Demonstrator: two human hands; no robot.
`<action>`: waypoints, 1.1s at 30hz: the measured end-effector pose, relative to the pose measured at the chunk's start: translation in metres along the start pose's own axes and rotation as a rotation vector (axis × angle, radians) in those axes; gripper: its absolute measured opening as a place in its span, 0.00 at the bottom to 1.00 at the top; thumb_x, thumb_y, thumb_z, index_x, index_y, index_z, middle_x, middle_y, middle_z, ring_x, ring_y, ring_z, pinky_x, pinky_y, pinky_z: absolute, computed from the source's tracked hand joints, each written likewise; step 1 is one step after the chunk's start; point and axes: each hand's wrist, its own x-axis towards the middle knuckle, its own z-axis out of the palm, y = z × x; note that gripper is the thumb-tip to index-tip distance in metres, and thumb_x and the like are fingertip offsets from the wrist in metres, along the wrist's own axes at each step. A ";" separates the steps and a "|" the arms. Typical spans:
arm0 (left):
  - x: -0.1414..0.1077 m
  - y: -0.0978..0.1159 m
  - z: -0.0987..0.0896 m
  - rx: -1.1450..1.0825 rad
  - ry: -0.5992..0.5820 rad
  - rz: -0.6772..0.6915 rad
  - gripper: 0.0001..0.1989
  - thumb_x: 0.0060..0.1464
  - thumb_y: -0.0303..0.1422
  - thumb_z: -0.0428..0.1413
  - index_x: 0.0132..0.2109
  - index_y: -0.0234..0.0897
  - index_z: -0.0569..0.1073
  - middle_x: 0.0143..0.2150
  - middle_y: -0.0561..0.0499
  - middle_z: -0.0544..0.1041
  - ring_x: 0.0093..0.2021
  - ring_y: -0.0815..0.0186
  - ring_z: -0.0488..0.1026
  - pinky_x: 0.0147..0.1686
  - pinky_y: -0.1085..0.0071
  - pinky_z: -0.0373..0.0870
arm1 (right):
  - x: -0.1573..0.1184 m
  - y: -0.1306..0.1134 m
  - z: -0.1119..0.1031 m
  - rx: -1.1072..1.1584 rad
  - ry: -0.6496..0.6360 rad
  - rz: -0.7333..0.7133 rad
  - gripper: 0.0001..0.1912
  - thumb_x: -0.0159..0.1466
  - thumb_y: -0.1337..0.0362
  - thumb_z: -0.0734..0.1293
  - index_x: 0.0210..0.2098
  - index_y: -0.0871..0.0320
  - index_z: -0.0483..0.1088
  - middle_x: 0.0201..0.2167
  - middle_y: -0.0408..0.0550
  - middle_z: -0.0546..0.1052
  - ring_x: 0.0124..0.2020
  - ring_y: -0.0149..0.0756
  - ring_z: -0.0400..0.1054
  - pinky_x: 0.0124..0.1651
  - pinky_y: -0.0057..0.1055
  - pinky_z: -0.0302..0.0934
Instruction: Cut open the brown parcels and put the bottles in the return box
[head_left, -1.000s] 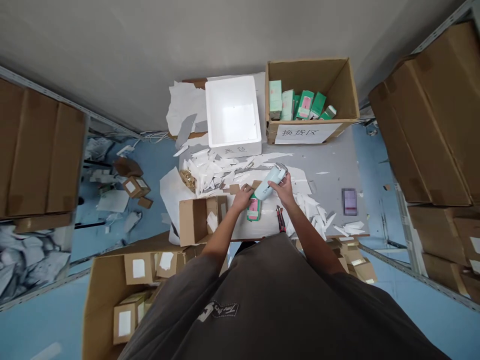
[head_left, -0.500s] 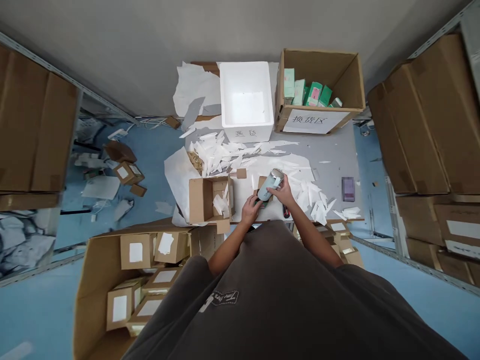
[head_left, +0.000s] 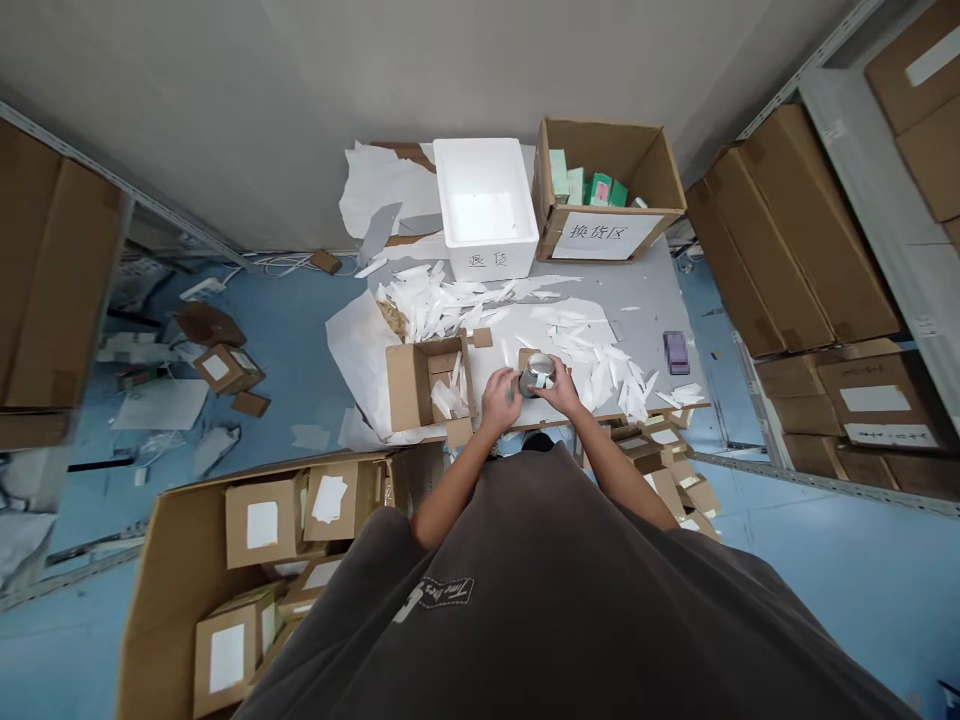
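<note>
Right hand (head_left: 561, 388) clasps the silver-ended cylindrical container (head_left: 539, 370) lying to its left, nearside and slightly right of the white foam box (head_left: 491, 262), its foreshortened long axis seemingly near upright, while the loosely curled left hand (head_left: 500, 400) is equally near, contact unclear.

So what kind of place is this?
Probably a packing room or stockroom: cardboard boxes are stacked on the right, a big carton holds smaller boxes, and paper scraps litter the table.
</note>
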 end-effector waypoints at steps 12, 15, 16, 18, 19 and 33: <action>0.061 0.023 -0.029 0.059 -0.445 0.268 0.32 0.57 0.30 0.64 0.69 0.43 0.75 0.65 0.42 0.76 0.66 0.49 0.73 0.68 0.54 0.70 | -0.008 0.016 0.007 -0.017 -0.009 -0.029 0.38 0.50 0.61 0.75 0.61 0.54 0.69 0.64 0.58 0.73 0.68 0.53 0.67 0.72 0.55 0.63; 0.050 0.016 -0.014 0.173 -0.379 0.187 0.31 0.57 0.32 0.66 0.68 0.40 0.76 0.63 0.40 0.77 0.62 0.49 0.74 0.64 0.56 0.72 | -0.017 0.032 0.008 0.094 0.029 0.036 0.35 0.53 0.60 0.74 0.60 0.52 0.70 0.68 0.58 0.69 0.70 0.50 0.65 0.70 0.51 0.67; 0.046 0.014 -0.008 0.200 -0.349 0.163 0.30 0.58 0.32 0.66 0.67 0.40 0.76 0.62 0.40 0.77 0.62 0.48 0.74 0.63 0.55 0.72 | -0.020 0.036 0.009 0.127 0.036 0.051 0.33 0.53 0.59 0.74 0.59 0.52 0.70 0.68 0.57 0.68 0.70 0.49 0.66 0.69 0.50 0.68; 0.039 0.011 0.006 0.248 -0.293 0.122 0.27 0.59 0.34 0.67 0.65 0.39 0.77 0.60 0.38 0.77 0.63 0.46 0.73 0.64 0.53 0.70 | -0.025 0.043 0.011 0.172 0.058 0.071 0.31 0.54 0.59 0.73 0.57 0.52 0.71 0.66 0.57 0.69 0.68 0.48 0.67 0.67 0.49 0.69; 0.035 0.010 0.012 0.272 -0.266 0.099 0.26 0.60 0.35 0.67 0.65 0.39 0.77 0.60 0.37 0.77 0.64 0.45 0.71 0.65 0.51 0.68 | -0.026 0.046 0.012 0.183 0.070 0.080 0.30 0.53 0.59 0.73 0.56 0.52 0.71 0.65 0.57 0.70 0.68 0.48 0.68 0.67 0.49 0.69; 0.021 -0.043 0.035 -0.223 0.022 -0.403 0.21 0.73 0.41 0.53 0.67 0.38 0.73 0.68 0.36 0.75 0.68 0.51 0.73 0.69 0.54 0.68 | -0.024 0.073 0.009 0.231 0.087 0.073 0.38 0.51 0.62 0.72 0.62 0.49 0.67 0.66 0.58 0.74 0.59 0.49 0.78 0.60 0.46 0.74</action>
